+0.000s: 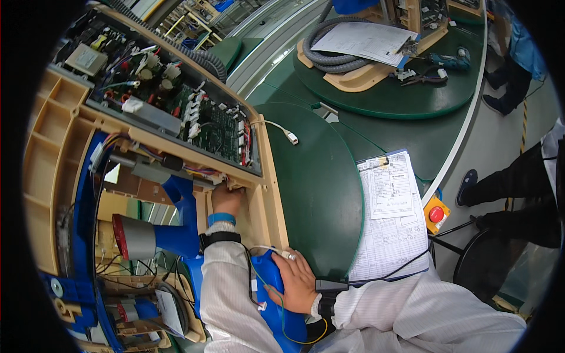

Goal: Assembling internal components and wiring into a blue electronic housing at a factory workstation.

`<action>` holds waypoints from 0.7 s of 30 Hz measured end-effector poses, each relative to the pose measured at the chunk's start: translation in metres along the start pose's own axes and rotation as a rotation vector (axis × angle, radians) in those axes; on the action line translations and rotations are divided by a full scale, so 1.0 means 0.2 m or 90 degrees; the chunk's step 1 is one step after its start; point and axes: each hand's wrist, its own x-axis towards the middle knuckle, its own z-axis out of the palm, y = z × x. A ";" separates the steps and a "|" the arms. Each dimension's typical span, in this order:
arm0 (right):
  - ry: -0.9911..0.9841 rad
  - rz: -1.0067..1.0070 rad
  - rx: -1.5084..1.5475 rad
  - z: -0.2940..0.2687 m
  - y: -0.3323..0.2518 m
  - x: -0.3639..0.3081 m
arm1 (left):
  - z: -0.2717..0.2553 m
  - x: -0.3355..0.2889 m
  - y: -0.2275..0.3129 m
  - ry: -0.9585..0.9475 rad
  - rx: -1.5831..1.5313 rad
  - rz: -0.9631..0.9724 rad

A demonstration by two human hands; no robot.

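Note:
My left hand (228, 201) reaches into a beige plastic frame (268, 200), just below an open tray of circuit boards (206, 126). Its fingers look curled up beside a bundle of coloured wires (206, 175), but the frame edge partly hides them, and what they grip cannot be made out. Lying on a blue plastic part (259, 279), my right hand (296, 283) has its fingers stretched out. Near its fingertips is a white cable plug (287, 255). A thin green-yellow wire (282, 312) loops below that hand, and a small white connector (262, 306) hangs beside it.
A green round board (318, 188) lies right of the frame, with papers on a clipboard (391, 217) beyond. A red emergency button (436, 214) sits at the table edge. Farther off are a grey hose (335, 59), pliers (425, 78) and a power screwdriver (450, 60). People stand at right.

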 end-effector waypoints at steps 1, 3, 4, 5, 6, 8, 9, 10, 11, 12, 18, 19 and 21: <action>-0.002 0.011 0.011 0.01 0.00 0.00 | 0.01 0.02 -0.04 0.015 0.020 0.020; -0.031 0.054 0.022 0.03 0.00 0.00 | 0.02 0.01 -0.04 -0.007 -0.061 0.028; -0.045 0.064 0.022 0.04 0.00 0.00 | 0.03 0.01 -0.05 -0.008 -0.044 0.035; -0.059 0.066 0.020 0.02 -0.01 0.01 | 0.02 0.02 -0.07 -0.004 -0.029 0.047; -0.072 0.068 0.018 0.00 -0.02 0.03 | 0.01 0.03 -0.09 0.000 -0.014 0.058; -0.151 0.037 0.053 -0.06 0.01 0.07 | 0.00 0.04 -0.12 0.002 -0.068 0.085; -0.192 0.024 0.070 -0.09 0.04 0.10 | 0.01 0.05 -0.14 0.001 -0.095 0.095; -0.241 -0.006 0.086 -0.15 0.08 0.15 | 0.00 0.05 -0.16 0.001 -0.111 0.100; -0.402 -0.004 0.161 -0.27 0.15 0.27 | 0.02 0.04 -0.12 -0.004 -0.135 0.109; -0.563 -0.005 0.241 -0.38 0.20 0.41 | 0.04 0.03 -0.11 -0.007 -0.155 0.117; -0.272 0.043 0.135 -0.49 0.35 1.19 | 0.03 0.02 -0.09 -0.034 -0.207 0.045; -0.146 0.112 0.373 -0.38 0.32 1.31 | -0.02 0.01 -0.13 -0.030 -0.200 0.056; 0.085 0.166 0.557 -0.24 0.38 1.43 | -0.01 0.02 -0.19 -0.015 -0.229 0.047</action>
